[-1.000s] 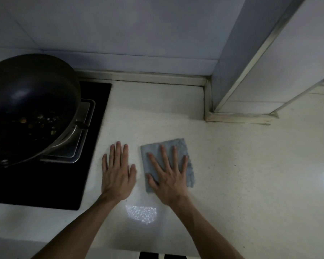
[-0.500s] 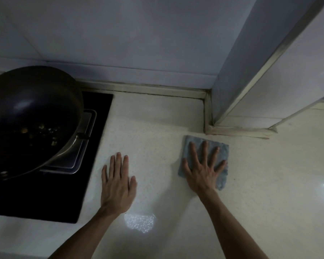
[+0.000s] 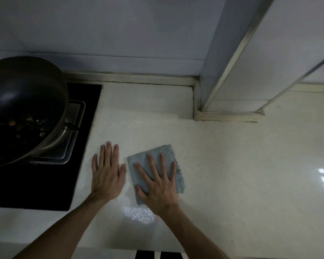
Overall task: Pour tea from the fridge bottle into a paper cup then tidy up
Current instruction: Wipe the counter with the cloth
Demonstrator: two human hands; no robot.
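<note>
A folded grey-blue cloth (image 3: 168, 156) lies flat on the pale speckled countertop (image 3: 232, 174). My right hand (image 3: 157, 182) presses down on it with the palm flat and the fingers spread. My left hand (image 3: 107, 174) rests flat on the bare counter just left of the cloth, fingers together, holding nothing. No bottle or paper cup is in view.
A dark wok (image 3: 24, 107) with food bits sits on a black cooktop (image 3: 82, 146) at the left. A tiled wall runs along the back. A white boxed column (image 3: 232, 71) juts onto the counter at the back right. The counter's front edge is just below my forearms.
My right hand slid the cloth right and back toward the column, then back left and nearer to me, beside my left hand. The left hand stayed put.
</note>
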